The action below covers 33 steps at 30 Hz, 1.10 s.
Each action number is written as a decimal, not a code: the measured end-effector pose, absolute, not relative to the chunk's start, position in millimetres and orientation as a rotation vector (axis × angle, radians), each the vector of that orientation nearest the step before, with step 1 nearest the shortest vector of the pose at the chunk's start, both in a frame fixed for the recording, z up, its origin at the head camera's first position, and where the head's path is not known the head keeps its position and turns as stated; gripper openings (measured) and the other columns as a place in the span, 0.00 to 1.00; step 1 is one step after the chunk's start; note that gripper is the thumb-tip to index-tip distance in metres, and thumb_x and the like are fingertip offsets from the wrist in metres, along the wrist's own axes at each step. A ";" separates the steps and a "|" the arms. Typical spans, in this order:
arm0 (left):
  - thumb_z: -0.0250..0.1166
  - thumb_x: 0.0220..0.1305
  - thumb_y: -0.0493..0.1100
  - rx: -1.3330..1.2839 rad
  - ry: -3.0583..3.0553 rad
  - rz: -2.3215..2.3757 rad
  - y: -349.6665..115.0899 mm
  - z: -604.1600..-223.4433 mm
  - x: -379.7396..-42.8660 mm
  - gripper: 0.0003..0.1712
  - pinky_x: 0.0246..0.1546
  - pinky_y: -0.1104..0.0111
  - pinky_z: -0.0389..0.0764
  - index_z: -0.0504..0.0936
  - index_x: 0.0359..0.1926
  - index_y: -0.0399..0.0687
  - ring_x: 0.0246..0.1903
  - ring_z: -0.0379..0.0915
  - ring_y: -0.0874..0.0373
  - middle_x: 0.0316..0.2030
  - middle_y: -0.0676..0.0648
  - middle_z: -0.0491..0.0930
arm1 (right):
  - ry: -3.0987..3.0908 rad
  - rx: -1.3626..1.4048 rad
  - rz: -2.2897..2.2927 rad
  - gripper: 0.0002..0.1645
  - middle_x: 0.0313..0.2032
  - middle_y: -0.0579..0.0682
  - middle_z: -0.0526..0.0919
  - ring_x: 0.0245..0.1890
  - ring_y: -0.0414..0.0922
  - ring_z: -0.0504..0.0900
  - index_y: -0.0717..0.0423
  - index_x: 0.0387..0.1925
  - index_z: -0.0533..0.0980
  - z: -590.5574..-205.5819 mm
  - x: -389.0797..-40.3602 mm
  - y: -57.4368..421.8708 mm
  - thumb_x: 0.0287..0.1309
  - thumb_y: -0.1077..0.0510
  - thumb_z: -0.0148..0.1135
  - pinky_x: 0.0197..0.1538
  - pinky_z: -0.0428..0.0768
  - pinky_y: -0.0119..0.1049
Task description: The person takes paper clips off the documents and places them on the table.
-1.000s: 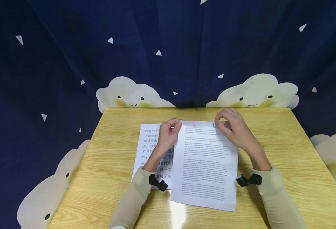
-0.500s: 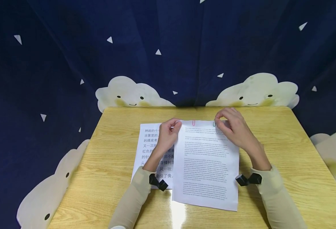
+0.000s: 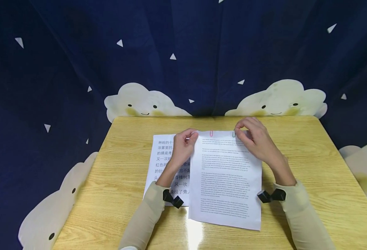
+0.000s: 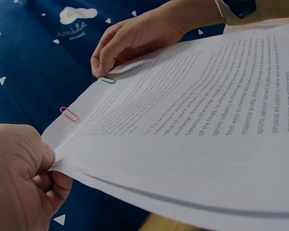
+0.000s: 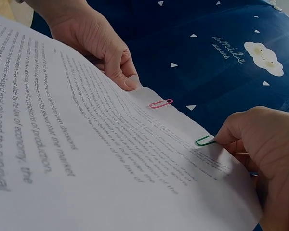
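Printed sheets (image 3: pixel 225 215) with small English text are held up by their top edge, the lower part hanging over the table. My left hand (image 3: pixel 183 147) pinches the top left corner between thumb and fingers. A pink paper clip (image 5: pixel 161 103) sits on the top edge near that hand. Farther right, a green paper clip (image 5: pixel 205 140) is on the same edge, and my right hand (image 3: pixel 256 140) pinches its outer end with thumb and forefinger. A small blue bit (image 5: pixel 253 173) shows under the right hand's fingers; what it is cannot be made out.
A second sheet (image 3: pixel 150 173) with large Chinese characters lies on the wooden table (image 3: pixel 108 208), partly covered by the left arm and the held sheets. Behind the table's far edge hangs a dark blue curtain (image 3: pixel 202 52) with clouds and white triangles.
The lower part of the held sheets has swung slightly to the right. Both hands keep their grip in nearly the same place.
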<state>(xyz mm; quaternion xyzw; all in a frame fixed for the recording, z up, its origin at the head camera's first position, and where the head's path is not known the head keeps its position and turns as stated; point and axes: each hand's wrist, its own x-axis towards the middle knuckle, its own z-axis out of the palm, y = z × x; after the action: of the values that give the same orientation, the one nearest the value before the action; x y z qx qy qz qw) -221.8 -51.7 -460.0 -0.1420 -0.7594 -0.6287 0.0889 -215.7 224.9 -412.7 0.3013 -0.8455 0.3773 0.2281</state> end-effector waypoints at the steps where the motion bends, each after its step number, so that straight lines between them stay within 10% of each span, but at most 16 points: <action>1: 0.61 0.77 0.36 -0.420 -2.260 -1.868 -51.6 -460.0 -221.8 0.11 0.12 0.74 0.64 0.87 0.49 0.35 0.13 0.70 0.63 0.33 0.39 0.87 | -2.326 0.829 1.042 0.02 0.39 0.51 0.82 0.43 0.53 0.75 0.58 0.38 0.80 -412.7 -215.7 224.8 0.68 0.64 0.61 0.48 0.66 0.38; 33: 0.62 0.75 0.35 -0.408 -2.231 -1.856 -51.0 -461.1 -222.5 0.09 0.12 0.74 0.62 0.88 0.47 0.35 0.12 0.67 0.63 0.31 0.40 0.87 | -2.290 0.775 1.110 0.06 0.40 0.52 0.82 0.42 0.45 0.72 0.60 0.38 0.80 -413.8 -214.6 221.9 0.72 0.62 0.60 0.41 0.65 0.32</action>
<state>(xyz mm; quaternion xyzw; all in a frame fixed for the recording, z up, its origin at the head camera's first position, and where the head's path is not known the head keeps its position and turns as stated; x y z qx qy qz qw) -222.5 -51.0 -461.1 -0.1385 -0.7570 -0.6297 0.1055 -214.6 221.9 -413.8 0.2830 -0.8360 0.4052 0.2382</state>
